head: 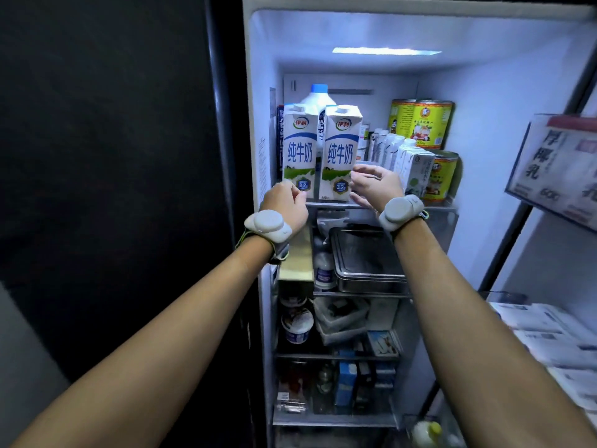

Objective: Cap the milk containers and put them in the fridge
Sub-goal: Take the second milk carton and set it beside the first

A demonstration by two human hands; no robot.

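Gripping left carton [298, 147], seemingly, is the left hand [286, 205]; right hand [376, 185] touches right carton [339, 150], fingers relaxed.

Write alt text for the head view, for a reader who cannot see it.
Two capped milk cartons stand side by side on the open fridge's top shelf: the left hand is at the lower corner of the left carton, the right hand, fingers relaxed, beside the right carton. A blue-capped jug and yellow tins stand behind.

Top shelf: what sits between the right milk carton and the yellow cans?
A row of small white cartons fills the gap between the right milk carton and the yellow cans, as the head view shows.
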